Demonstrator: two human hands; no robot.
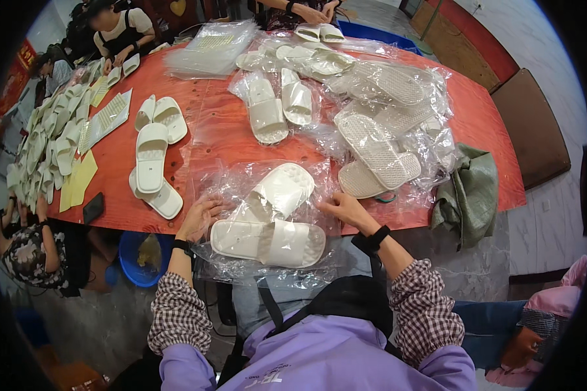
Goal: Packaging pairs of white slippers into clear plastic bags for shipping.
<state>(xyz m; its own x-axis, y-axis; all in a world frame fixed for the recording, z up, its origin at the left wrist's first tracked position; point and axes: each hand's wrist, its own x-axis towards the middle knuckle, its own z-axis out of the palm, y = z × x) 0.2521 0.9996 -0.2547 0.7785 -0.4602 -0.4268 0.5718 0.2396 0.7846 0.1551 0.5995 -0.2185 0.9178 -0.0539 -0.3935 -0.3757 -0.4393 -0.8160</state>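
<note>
Pair of white slippers (267, 244) right in front of me at the near table edge, one lying crosswise, the other slanted behind it, both under or inside a clear plastic bag (231, 176); glare hides which. My left hand (202, 217) is at the bag's left side, fingers loosely bent; my right hand (347, 210) is half-curled at its right side. Can't tell if either pinches film. Looks partway through, I'd judge: wrapped slippers (378, 150) piled to my right and a wrapped pair (266, 114) further back seem done; this pair isn't settled, and bare slippers (152, 156) on my left plus a big heap (65, 140) at far left seem left over. Flat clear bags (209, 49) stacked at the back. The wrapped pile crowds my right hand, with a green cloth (466, 195) beyond it on the red table (486, 124).
</note>
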